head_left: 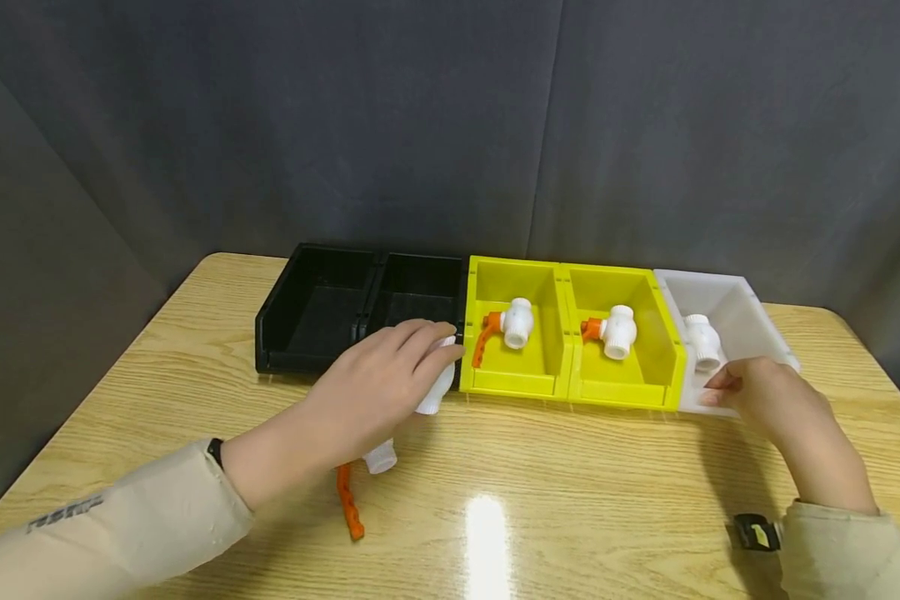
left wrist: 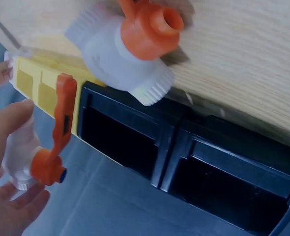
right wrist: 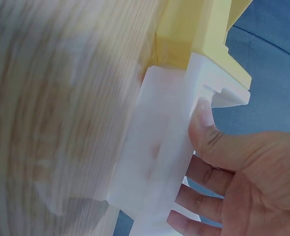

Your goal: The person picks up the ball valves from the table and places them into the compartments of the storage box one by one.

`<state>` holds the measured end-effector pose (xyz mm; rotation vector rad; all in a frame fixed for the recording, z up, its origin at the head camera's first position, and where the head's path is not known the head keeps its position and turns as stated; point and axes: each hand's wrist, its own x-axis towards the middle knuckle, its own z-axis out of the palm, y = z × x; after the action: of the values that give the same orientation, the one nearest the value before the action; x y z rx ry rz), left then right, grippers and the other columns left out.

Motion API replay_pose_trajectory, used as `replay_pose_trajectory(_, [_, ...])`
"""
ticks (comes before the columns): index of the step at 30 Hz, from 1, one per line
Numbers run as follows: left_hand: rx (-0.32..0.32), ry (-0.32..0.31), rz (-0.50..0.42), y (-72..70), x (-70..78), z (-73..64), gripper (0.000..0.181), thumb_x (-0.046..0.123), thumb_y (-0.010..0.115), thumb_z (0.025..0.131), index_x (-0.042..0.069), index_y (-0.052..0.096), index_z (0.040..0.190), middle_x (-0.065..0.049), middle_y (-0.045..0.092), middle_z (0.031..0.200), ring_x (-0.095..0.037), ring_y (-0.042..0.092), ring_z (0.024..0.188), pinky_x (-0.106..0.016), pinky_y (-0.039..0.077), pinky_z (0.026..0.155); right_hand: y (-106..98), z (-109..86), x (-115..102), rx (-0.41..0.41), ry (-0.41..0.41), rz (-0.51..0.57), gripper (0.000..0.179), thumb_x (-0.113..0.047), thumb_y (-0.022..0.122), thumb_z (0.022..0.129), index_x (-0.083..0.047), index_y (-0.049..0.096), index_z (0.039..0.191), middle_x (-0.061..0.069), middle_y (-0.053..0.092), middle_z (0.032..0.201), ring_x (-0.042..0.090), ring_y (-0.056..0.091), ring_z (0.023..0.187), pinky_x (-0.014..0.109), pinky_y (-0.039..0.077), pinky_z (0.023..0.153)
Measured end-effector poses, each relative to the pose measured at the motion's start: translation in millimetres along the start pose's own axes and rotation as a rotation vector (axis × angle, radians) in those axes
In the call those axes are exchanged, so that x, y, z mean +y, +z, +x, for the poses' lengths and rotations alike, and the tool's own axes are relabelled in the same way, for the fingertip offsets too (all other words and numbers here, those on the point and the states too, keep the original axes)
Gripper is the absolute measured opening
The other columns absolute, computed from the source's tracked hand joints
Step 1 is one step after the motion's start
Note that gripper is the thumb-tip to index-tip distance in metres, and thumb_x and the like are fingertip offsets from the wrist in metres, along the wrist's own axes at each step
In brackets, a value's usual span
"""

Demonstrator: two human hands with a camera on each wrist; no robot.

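My left hand [head_left: 371,383] holds a white ball valve [head_left: 438,387] in front of the black bins. In the left wrist view the held valve's orange lever handle [left wrist: 64,115] stands up beside the thumb. Below that hand a second valve [head_left: 380,457] lies on the table, its orange handle [head_left: 349,502] pointing toward me; the wrist partly hides it. My right hand [head_left: 772,400] reaches over the front of the white bin [head_left: 746,329], fingers relaxed inside the front wall and holding nothing. A white valve [head_left: 702,342] lies in that bin, just beyond the fingertips.
Two black bins [head_left: 326,321], two yellow bins [head_left: 517,385] and the white bin stand side by side in a row. Each yellow bin has one valve [head_left: 518,323] with an orange handle. A dark grey curtain [head_left: 420,125] hangs behind the wooden table [head_left: 607,492].
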<state>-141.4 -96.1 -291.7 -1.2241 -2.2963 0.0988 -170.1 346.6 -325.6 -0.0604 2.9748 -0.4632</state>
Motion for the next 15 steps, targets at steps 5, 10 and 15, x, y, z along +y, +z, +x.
replay_pose_trajectory(5, [0.016, 0.004, -0.002, 2.0, -9.3, 4.7, 0.059, 0.010, 0.084, 0.079, 0.002, 0.055, 0.131, -0.014, 0.054, 0.137, -0.028, 0.054, 0.122, -0.036, 0.047, 0.101, 0, -0.2, -1, 0.003, 0.000, -0.002, 0.019, -0.019, 0.077, 0.086, -0.002, 0.072, 0.091, 0.013, 0.068, 0.088, 0.033, 0.059, 0.079, 0.049, 0.045, 0.063])
replay_pose_trajectory(10, [0.004, -0.002, 0.024, 2.2, -15.1, 9.7, 0.070, 0.024, 0.089, 0.075, 0.003, 0.054, 0.132, -0.015, 0.052, 0.138, -0.029, 0.052, 0.124, -0.037, 0.045, 0.104, 0, 0.0, -1, 0.004, 0.000, -0.001, 0.019, -0.019, 0.077, 0.086, -0.002, 0.072, 0.092, 0.014, 0.068, 0.088, 0.033, 0.059, 0.079, 0.048, 0.045, 0.064])
replay_pose_trajectory(15, [0.011, 0.005, 0.037, 4.3, -21.5, 14.3, 0.072, 0.029, 0.089, 0.075, 0.002, 0.054, 0.132, -0.016, 0.052, 0.139, -0.030, 0.051, 0.125, -0.037, 0.044, 0.105, 0, 0.2, -1, -0.003, 0.009, 0.000, 0.019, -0.019, 0.076, 0.086, -0.002, 0.072, 0.093, 0.015, 0.068, 0.090, 0.034, 0.059, 0.080, 0.049, 0.045, 0.064])
